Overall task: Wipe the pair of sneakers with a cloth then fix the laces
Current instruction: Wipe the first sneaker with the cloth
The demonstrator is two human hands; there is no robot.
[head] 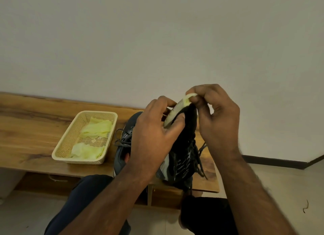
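Dark sneaker (184,147) held toe-up above the table (35,129), left hand (154,134) fingers gripping its sole, right hand (215,115) fingers pinching a pale cloth (190,97) at the toe, second sneaker (122,147) on the table beside a basket (70,138) of cloths.

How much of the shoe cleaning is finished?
Nothing looks finished. In hand: the left hand holds one sneaker up, toe high, while the right hand pinches a yellow cloth at its toe. Left: the other sneaker lies on the bench, and both shoes' laces hang loose.
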